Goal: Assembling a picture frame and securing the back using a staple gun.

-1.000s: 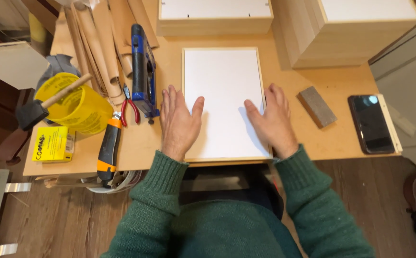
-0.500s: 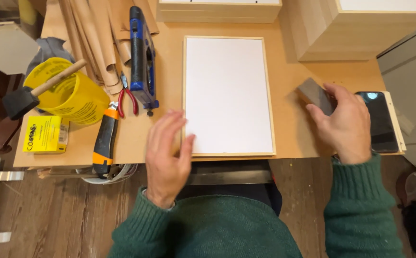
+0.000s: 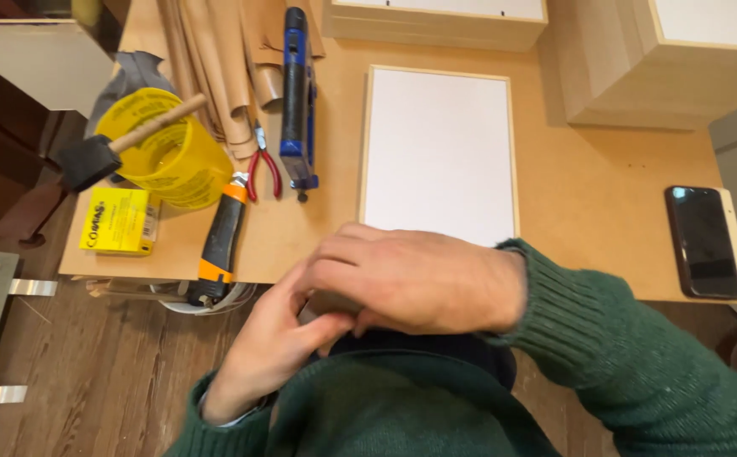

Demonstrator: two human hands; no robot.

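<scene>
Grip: the right hand [image 3: 411, 279] is curled, knuckles up, over a small dull piece [image 3: 328, 302], of which only a sliver shows under the fingers. It appears clenched on that piece. The left hand [image 3: 271, 347] comes up from below with its fingertips meeting the same spot; whether it grasps or merely touches cannot be told. The piece sits at the near edge of the counter [image 3: 605, 195], partly over the person's lap.

Left of the grip and beyond it lie a foam brush [image 3: 89, 161] resting across a yellow tape roll [image 3: 174, 161], with a flat yellow box [image 3: 119, 222] nearer. An orange-and-black knife [image 3: 220, 245] lies just left of the grip, close to the counter's edge. Red-handled pliers [image 3: 265, 169] and a blue tool [image 3: 297, 101] lie farther off.

Directly beyond the grip lies a white framed panel [image 3: 438, 144], its near edge touching or passing under the right knuckles. Well to the right lies a dark phone [image 3: 703, 241].

Judgement: both hands overhang the edge, so the piece is best handled back over the counter, with the elbows kept clear of the knife.
</scene>
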